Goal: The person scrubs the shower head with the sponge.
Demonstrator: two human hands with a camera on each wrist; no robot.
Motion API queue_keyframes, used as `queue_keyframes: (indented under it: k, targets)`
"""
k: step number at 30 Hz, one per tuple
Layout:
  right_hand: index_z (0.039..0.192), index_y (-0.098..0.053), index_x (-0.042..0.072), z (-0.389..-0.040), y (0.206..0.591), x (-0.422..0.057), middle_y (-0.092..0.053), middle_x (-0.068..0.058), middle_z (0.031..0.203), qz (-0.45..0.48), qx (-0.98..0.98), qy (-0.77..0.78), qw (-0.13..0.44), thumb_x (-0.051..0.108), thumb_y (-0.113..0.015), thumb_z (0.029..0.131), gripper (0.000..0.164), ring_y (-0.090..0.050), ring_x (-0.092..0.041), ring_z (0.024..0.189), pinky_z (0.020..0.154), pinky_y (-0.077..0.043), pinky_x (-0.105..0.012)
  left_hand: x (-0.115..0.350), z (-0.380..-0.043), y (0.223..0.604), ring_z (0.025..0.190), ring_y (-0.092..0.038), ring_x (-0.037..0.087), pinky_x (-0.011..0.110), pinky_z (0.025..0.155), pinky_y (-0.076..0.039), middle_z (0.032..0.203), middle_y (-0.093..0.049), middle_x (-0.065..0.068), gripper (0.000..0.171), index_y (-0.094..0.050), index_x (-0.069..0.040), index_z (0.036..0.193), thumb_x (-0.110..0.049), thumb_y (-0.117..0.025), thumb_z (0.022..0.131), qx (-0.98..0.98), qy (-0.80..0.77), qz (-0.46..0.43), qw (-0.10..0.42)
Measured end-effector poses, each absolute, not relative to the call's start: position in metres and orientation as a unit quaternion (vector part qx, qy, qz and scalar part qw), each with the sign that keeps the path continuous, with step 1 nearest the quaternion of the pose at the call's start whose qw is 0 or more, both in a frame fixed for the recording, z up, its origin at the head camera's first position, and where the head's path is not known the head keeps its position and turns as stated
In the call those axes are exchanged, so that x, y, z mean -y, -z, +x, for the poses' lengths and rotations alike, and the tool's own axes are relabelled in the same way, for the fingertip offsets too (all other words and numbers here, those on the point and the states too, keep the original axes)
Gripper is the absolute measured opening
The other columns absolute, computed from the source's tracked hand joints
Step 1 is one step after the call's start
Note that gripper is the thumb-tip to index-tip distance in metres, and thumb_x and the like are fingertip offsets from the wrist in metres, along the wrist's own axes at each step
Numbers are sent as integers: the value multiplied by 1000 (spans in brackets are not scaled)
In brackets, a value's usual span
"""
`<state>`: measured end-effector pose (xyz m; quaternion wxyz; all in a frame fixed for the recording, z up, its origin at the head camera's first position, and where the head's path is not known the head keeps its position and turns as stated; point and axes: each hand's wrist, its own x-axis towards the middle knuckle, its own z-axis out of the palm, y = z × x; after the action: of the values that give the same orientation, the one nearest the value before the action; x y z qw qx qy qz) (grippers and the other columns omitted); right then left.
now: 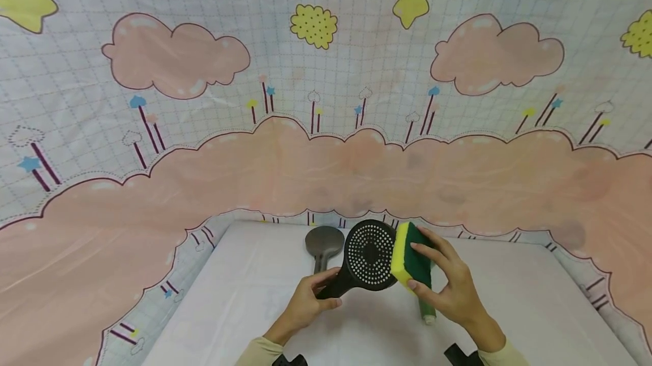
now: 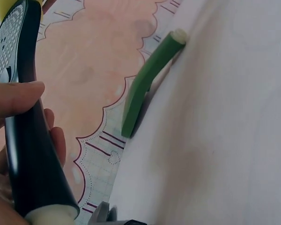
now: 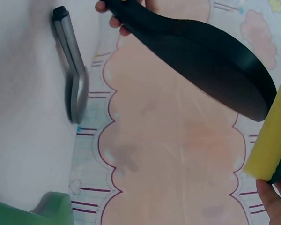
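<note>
In the head view my left hand (image 1: pixel 304 305) grips a black shower head (image 1: pixel 370 255) by its handle, raised above the table with the round perforated face towards me. The left wrist view shows the thumb (image 2: pixel 18 98) along the handle's side and the fingers behind it. My right hand (image 1: pixel 453 284) pinches a yellow sponge (image 1: pixel 400 253) with a dark green scouring side, thumb and fingers on the green layer. The yellow side is at the right edge of the shower face, and in the right wrist view it meets the rim.
A grey shower head (image 1: pixel 325 241) lies on the white table (image 1: pixel 244 281) behind the left hand. Behind the sponge and right hand lies a green shower head (image 1: pixel 427 310), mostly hidden in the head view. A patterned cloth (image 1: pixel 326 176) hangs behind the table.
</note>
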<state>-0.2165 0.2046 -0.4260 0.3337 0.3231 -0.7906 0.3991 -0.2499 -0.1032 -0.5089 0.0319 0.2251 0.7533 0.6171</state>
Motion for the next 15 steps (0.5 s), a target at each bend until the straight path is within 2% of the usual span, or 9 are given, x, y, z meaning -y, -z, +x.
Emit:
queue_keyframes:
  k: [6, 12, 15]
  targets:
    - [128, -62, 9, -217, 427, -209, -46, -16, 148, 301, 806, -416, 295, 1, -80, 68, 63, -42, -3, 135, 97, -43, -9, 101, -249, 508, 105, -61, 10, 26, 89, -49, 117, -68, 11, 67, -59, -12, 134, 0, -81, 72, -790, -578, 203, -17]
    - [129, -62, 11, -220, 428, -206, -47, -16, 147, 293, 809, -422, 285, 3, -78, 71, 61, -43, -3, 134, 97, -43, -9, 100, -250, 511, 104, -58, 14, 27, 90, -49, 120, -64, 5, 59, -61, -5, 131, -4, -80, 75, -819, -534, 207, -32]
    - [130, -62, 12, -221, 428, -205, -47, -15, 148, 290, 811, -420, 284, 4, -78, 72, 60, -44, -3, 134, 95, -44, -9, 99, -251, 511, 99, -61, 13, 26, 86, -50, 118, -66, 8, 57, -60, -5, 132, -7, -79, 78, -819, -535, 207, -21]
